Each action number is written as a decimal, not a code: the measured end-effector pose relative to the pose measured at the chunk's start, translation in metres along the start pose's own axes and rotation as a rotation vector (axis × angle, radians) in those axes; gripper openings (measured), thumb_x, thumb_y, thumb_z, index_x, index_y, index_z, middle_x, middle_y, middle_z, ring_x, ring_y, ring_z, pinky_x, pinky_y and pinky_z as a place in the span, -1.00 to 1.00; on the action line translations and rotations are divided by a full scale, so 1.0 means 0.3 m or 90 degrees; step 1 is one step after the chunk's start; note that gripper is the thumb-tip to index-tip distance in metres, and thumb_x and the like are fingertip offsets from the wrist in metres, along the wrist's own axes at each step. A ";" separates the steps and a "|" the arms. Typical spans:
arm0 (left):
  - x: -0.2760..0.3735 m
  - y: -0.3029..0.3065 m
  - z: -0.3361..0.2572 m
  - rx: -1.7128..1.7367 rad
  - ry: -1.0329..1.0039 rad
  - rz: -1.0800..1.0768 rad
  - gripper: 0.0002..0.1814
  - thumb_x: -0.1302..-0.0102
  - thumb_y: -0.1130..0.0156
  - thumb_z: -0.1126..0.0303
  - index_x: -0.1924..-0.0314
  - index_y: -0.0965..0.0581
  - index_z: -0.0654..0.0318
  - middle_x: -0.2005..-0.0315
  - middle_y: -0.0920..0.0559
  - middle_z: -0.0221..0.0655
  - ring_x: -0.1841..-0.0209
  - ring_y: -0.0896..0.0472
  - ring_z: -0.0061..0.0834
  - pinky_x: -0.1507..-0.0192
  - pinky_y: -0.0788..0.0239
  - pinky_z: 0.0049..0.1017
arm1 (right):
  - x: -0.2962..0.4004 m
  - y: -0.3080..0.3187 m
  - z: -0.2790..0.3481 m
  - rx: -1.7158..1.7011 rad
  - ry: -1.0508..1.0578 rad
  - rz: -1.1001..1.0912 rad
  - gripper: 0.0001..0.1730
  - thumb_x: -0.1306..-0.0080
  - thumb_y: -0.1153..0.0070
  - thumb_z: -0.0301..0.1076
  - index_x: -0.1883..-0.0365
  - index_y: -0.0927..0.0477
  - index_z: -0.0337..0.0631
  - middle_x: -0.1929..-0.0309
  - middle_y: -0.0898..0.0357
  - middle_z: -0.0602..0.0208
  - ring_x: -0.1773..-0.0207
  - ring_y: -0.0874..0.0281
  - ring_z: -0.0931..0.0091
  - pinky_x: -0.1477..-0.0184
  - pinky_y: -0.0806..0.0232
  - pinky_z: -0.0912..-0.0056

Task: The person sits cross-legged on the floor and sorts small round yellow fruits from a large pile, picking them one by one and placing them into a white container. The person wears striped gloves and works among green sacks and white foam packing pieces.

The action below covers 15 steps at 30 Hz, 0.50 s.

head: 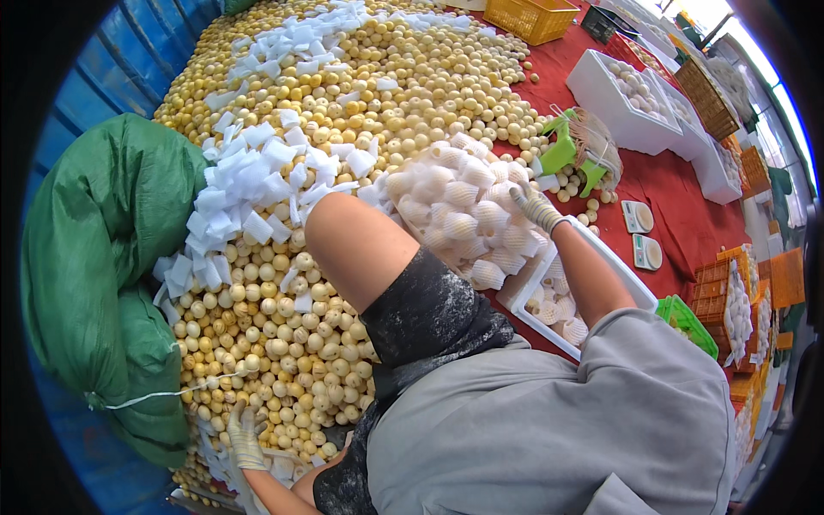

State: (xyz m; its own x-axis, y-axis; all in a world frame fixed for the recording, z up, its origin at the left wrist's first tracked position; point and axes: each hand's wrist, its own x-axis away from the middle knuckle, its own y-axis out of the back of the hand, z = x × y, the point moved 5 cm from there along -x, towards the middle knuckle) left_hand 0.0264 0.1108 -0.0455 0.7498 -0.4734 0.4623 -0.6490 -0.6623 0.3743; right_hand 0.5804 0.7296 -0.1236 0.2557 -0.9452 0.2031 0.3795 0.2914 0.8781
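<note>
My left hand (245, 436), in a striped knit glove, is at the lower left, fingers apart, against a heap of round yellow fruits (277, 347), some streaked like pepino melons. My right hand (539, 207), gloved alike, rests with spread fingers at the edge of a pile of fruits in white foam nets (460, 224). Under my right forearm stands a white foam box (537, 325) with more netted fruits inside. Loose white foam nets (241, 177) lie in a band over the heap, left of my raised knee. Whether fruit is under either palm is hidden.
A green woven sack (96, 270) lies at the left against a blue corrugated wall (122, 61). A green plastic stool (559, 153) lies tipped on the red ground sheet (663, 183). Two small scales (637, 217), foam boxes (618, 125) and a green basket (692, 322) are at the right.
</note>
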 end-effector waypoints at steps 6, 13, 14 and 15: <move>-0.020 -0.018 0.000 0.021 -0.027 0.002 -0.22 -0.28 -0.31 0.02 -0.32 -0.33 0.43 -0.04 -0.55 -0.14 0.15 -0.63 -0.42 0.14 -0.53 -0.46 | -0.068 0.105 -0.162 -0.142 -0.018 -0.219 -0.43 -0.42 0.02 0.11 -0.16 -0.55 -0.14 -0.06 -0.61 -0.07 -0.18 -0.53 0.10 -0.22 -0.32 0.17; 0.007 0.027 0.007 0.010 -0.022 -0.004 -0.26 -0.29 -0.31 0.06 -0.30 -0.35 0.42 -0.01 -0.57 -0.17 0.17 -0.63 -0.45 0.15 -0.52 -0.46 | -0.032 0.059 -0.100 0.025 -0.063 -0.193 -0.52 -0.25 -0.18 -0.08 -0.05 -0.64 -0.17 0.05 -0.70 0.08 -0.01 -0.65 0.30 -0.12 -0.39 0.34; 0.006 0.012 -0.008 0.004 -0.028 0.007 -0.28 -0.30 -0.31 0.09 -0.31 -0.35 0.41 -0.02 -0.57 -0.16 0.15 -0.62 -0.45 0.14 -0.52 -0.46 | -0.029 0.081 -0.122 -0.024 -0.067 -0.214 -0.50 -0.13 -0.24 -0.03 0.05 -0.69 -0.18 0.11 -0.71 0.05 0.03 -0.66 0.29 -0.08 -0.43 0.31; 0.011 0.019 -0.014 -0.010 -0.030 0.000 -0.29 -0.31 -0.30 0.11 -0.32 -0.34 0.41 -0.02 -0.56 -0.16 0.14 -0.62 -0.46 0.13 -0.52 -0.46 | -0.031 0.072 -0.101 -0.017 -0.070 -0.193 -0.50 -0.11 -0.26 -0.03 0.08 -0.69 -0.19 0.13 -0.71 0.05 0.05 -0.67 0.29 -0.06 -0.43 0.31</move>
State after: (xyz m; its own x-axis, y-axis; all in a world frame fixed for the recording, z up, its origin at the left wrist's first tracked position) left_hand 0.0247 0.1079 -0.0384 0.7551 -0.5007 0.4233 -0.6503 -0.6538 0.3868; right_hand 0.6131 0.7491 -0.1196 0.0308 -0.9993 -0.0188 0.4476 -0.0030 0.8942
